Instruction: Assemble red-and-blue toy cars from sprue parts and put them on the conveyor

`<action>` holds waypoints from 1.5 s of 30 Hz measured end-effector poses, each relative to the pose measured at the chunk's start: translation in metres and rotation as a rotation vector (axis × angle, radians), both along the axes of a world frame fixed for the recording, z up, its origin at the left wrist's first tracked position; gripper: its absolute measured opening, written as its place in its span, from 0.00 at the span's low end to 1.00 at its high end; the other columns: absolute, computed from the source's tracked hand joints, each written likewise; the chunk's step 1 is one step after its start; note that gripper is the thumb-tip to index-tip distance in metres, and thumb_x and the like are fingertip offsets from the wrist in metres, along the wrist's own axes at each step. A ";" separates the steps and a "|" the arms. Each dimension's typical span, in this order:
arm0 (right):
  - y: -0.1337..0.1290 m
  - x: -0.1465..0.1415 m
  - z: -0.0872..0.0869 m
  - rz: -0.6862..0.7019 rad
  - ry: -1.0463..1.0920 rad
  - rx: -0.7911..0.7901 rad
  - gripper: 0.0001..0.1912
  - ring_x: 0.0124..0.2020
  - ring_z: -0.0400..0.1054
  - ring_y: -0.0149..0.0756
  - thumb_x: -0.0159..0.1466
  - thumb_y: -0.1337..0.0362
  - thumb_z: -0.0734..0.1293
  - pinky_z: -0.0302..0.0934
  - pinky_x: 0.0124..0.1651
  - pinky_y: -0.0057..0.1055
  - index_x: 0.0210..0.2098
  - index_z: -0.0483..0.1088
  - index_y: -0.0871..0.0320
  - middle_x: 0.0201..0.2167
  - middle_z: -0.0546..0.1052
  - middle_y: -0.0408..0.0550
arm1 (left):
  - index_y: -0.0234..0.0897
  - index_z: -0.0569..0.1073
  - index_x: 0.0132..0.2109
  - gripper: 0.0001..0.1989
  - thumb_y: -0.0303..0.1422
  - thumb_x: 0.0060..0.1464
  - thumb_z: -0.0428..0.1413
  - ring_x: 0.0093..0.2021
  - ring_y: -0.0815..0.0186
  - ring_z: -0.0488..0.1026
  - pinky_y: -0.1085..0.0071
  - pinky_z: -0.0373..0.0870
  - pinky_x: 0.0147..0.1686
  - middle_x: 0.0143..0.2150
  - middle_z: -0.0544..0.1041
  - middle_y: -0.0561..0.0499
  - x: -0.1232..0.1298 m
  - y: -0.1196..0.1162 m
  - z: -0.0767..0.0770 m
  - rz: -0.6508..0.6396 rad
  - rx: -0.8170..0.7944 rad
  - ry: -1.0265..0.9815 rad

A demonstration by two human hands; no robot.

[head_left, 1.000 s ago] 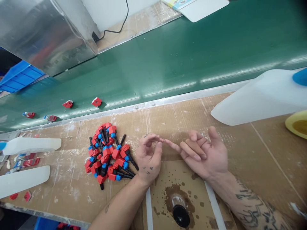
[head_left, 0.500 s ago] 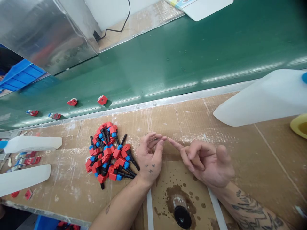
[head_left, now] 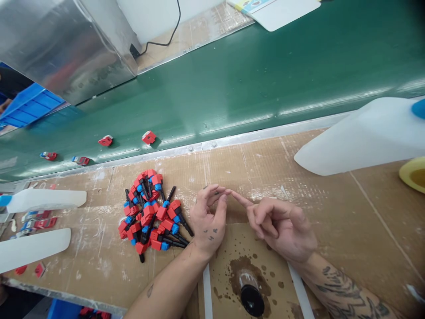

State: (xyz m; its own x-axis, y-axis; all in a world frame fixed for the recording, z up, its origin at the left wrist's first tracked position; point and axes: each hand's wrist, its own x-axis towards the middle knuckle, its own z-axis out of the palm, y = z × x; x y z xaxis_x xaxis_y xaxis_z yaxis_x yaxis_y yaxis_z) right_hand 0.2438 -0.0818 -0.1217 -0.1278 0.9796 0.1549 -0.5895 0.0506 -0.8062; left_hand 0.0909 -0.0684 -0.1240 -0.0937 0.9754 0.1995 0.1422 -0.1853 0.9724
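My left hand (head_left: 210,219) is raised over the cardboard-covered bench, thumb and fingertips brought together in a pinch. Whatever may be between those tips is too small to make out. From the right, the stretched index finger of my right hand (head_left: 282,226) meets the left fingertips. Its other fingers are loosely curled, the thumb stands apart, and no object shows in it. Just left of my left hand lies a pile of red, blue and black plastic toy parts (head_left: 148,215). Below both hands, a small clear jar with a black base or lid (head_left: 252,299) sits on wet-spotted cardboard (head_left: 226,270).
A green conveyor belt (head_left: 232,88) crosses behind the bench, carrying several small red parts (head_left: 149,137). White plastic scoop-like pieces lie at right (head_left: 358,137) and left (head_left: 46,200). A yellow dish (head_left: 407,175) stands at far right. A blue crate (head_left: 31,106) is at upper left.
The small parts on the conveyor belt have shifted to the right. My right hand has moved slightly left and its thumb has come closer to the fingers. The left hand stays nearly still.
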 end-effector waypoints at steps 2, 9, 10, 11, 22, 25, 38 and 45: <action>0.000 0.000 0.000 0.006 -0.012 0.002 0.29 0.13 0.57 0.33 0.69 0.43 0.55 0.45 0.67 0.60 0.31 0.77 0.56 0.10 0.52 0.32 | 0.42 0.70 0.51 0.14 0.24 0.59 0.58 0.44 0.64 0.80 0.67 0.78 0.47 0.44 0.78 0.50 0.000 0.000 0.000 0.001 -0.008 -0.001; 0.001 0.000 0.002 0.024 0.020 -0.020 0.30 0.13 0.57 0.32 0.69 0.42 0.55 0.46 0.67 0.59 0.31 0.78 0.56 0.10 0.52 0.32 | 0.41 0.70 0.51 0.14 0.24 0.60 0.57 0.45 0.63 0.80 0.66 0.78 0.47 0.44 0.78 0.49 0.000 0.000 0.001 0.005 -0.025 0.017; 0.002 -0.001 0.002 0.026 0.036 -0.026 0.29 0.13 0.57 0.32 0.69 0.43 0.55 0.46 0.67 0.59 0.31 0.78 0.56 0.10 0.52 0.32 | 0.41 0.70 0.51 0.14 0.24 0.60 0.57 0.45 0.63 0.80 0.66 0.78 0.47 0.45 0.78 0.49 0.000 0.000 0.001 0.004 -0.028 0.019; 0.002 -0.001 0.003 0.029 0.056 -0.036 0.29 0.13 0.57 0.32 0.69 0.43 0.55 0.46 0.67 0.59 0.32 0.78 0.56 0.10 0.52 0.32 | 0.42 0.70 0.51 0.14 0.24 0.60 0.57 0.45 0.64 0.80 0.66 0.78 0.47 0.45 0.78 0.49 0.000 0.000 0.001 0.003 -0.030 0.021; 0.002 -0.003 0.002 -0.013 0.116 -0.041 0.30 0.13 0.57 0.32 0.70 0.44 0.53 0.44 0.67 0.58 0.32 0.78 0.55 0.10 0.51 0.32 | 0.40 0.70 0.51 0.12 0.27 0.60 0.57 0.44 0.64 0.80 0.67 0.79 0.46 0.44 0.78 0.49 0.001 0.000 0.001 -0.003 -0.037 0.002; 0.002 -0.002 0.002 -0.039 0.092 -0.033 0.29 0.13 0.57 0.32 0.70 0.44 0.54 0.44 0.67 0.59 0.32 0.78 0.55 0.10 0.51 0.32 | 0.41 0.70 0.51 0.12 0.27 0.60 0.58 0.44 0.64 0.80 0.67 0.78 0.46 0.44 0.78 0.50 0.001 0.001 0.002 0.002 -0.036 -0.008; -0.001 -0.002 -0.001 -0.025 -0.032 -0.003 0.29 0.14 0.57 0.33 0.69 0.43 0.55 0.49 0.65 0.60 0.31 0.77 0.55 0.11 0.52 0.33 | 0.40 0.71 0.50 0.14 0.27 0.58 0.60 0.43 0.65 0.81 0.70 0.79 0.45 0.43 0.79 0.50 0.001 0.001 0.003 0.024 -0.057 -0.002; -0.004 0.000 0.000 0.008 -0.060 -0.016 0.29 0.14 0.56 0.32 0.69 0.44 0.55 0.50 0.64 0.58 0.31 0.77 0.55 0.11 0.53 0.33 | 0.40 0.71 0.50 0.14 0.27 0.57 0.61 0.42 0.66 0.80 0.71 0.79 0.44 0.43 0.79 0.50 0.000 0.002 0.001 0.032 -0.062 -0.006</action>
